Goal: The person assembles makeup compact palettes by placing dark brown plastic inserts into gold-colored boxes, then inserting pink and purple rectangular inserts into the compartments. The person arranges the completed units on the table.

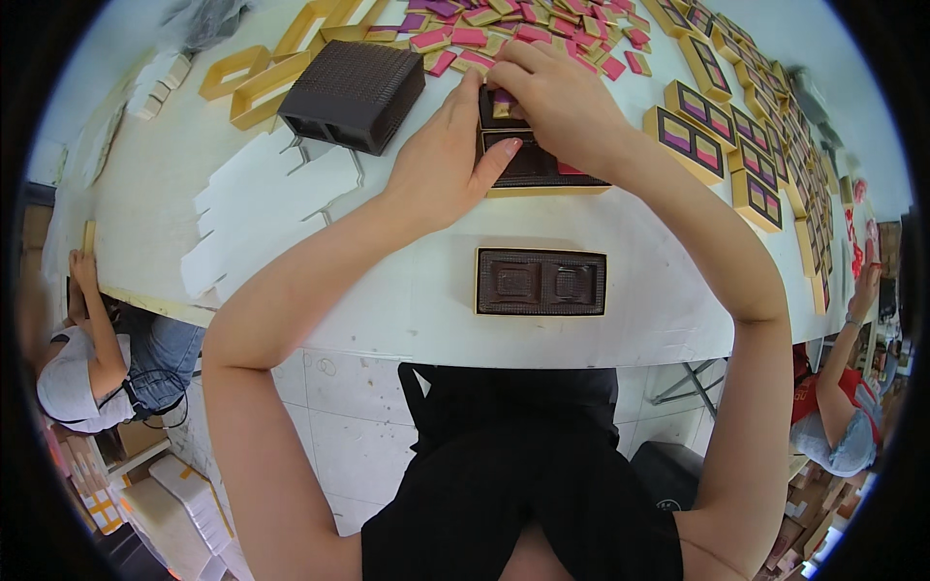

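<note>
At the far middle of the table, a gold-rimmed box with a dark tray (492, 123) lies behind a similar box (523, 167). My left hand (441, 160) lies along their left side, fingers stretched forward and thumb out over the nearer tray. Bent over the farther tray are the fingers of my right hand (557, 97), closed at a small purple-and-gold wrapped piece (502, 104). A pink piece (572, 168) shows in the nearer box below my right wrist. Closer to me lies another gold-edged box with an unfilled two-part dark tray (541, 282).
A stack of dark trays (356, 92) stands left of my hands, beside white card sheets (262, 208) and gold frames (262, 87). Loose pink and purple pieces (475, 37) are heaped beyond. Filled boxes (686, 143) line the right. People sit at both sides.
</note>
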`<act>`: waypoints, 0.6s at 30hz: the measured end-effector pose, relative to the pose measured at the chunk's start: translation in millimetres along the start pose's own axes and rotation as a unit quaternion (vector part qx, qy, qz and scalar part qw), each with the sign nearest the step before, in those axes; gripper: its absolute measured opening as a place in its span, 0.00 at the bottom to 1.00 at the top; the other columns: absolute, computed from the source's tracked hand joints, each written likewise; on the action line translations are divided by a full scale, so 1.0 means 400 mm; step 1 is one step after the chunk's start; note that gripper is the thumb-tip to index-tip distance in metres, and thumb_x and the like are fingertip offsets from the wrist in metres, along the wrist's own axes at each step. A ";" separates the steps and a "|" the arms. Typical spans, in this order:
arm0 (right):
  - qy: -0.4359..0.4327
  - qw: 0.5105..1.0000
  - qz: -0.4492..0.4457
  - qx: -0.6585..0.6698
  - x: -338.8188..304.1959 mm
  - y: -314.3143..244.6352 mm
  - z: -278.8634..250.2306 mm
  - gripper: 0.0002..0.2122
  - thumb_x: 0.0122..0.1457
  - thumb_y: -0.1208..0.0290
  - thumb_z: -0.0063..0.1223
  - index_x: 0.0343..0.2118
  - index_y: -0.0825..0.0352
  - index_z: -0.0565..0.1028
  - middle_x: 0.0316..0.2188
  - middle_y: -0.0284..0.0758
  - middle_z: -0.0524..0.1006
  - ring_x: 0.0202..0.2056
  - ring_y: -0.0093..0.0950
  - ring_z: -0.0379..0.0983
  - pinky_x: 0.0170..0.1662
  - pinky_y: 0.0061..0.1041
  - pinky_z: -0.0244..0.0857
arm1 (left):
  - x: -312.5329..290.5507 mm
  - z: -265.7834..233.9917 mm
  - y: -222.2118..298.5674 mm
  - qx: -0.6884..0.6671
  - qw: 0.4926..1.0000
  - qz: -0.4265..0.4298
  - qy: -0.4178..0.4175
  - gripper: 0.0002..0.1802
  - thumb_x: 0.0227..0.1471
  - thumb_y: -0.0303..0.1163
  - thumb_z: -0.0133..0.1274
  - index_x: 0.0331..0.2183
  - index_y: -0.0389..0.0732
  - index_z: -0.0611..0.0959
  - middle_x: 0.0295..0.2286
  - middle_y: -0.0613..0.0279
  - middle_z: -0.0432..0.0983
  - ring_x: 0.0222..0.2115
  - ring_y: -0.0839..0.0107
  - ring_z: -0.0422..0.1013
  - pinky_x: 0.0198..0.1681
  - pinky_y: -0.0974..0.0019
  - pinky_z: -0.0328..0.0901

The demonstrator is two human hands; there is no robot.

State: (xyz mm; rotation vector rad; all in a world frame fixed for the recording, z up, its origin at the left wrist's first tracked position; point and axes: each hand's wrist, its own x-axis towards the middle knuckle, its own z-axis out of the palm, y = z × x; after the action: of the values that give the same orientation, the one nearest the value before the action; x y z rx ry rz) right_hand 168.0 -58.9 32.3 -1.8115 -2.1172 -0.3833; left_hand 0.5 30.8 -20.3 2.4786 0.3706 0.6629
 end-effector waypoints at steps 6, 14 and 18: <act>0.076 0.932 0.214 0.283 0.016 0.034 -0.058 0.08 0.55 0.76 0.57 0.38 0.67 0.79 0.24 0.35 0.81 0.26 0.26 0.80 0.31 0.25 0.72 | -0.005 -0.014 0.007 -0.046 0.999 0.027 0.012 0.41 0.59 0.49 0.52 0.62 0.31 0.57 0.54 0.39 0.68 0.53 0.44 0.67 0.55 0.55 0.63; -0.024 0.914 0.335 0.229 -0.009 0.003 -0.061 0.11 0.57 0.66 0.62 0.33 0.71 0.78 0.18 0.36 0.79 0.18 0.25 0.77 0.26 0.26 0.69 | -0.009 0.000 -0.013 0.005 0.991 0.112 0.078 0.37 0.57 0.49 0.54 0.56 0.28 0.67 0.52 0.39 0.69 0.52 0.45 0.68 0.52 0.54 0.66; 0.047 0.986 0.030 0.158 -0.059 0.050 -0.073 0.08 0.60 0.70 0.56 0.38 0.68 0.79 0.35 0.39 0.81 0.32 0.34 0.79 0.35 0.29 0.71 | -0.010 -0.001 -0.013 -0.002 0.993 0.099 0.065 0.33 0.57 0.45 0.55 0.53 0.29 0.71 0.54 0.41 0.67 0.52 0.47 0.69 0.52 0.56 0.66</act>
State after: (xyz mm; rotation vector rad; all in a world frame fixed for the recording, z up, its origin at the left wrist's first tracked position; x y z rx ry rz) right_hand 193.1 -89.1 49.0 -1.6359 -1.9289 -0.1075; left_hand -3.8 33.9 -24.5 2.4956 0.1725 0.9082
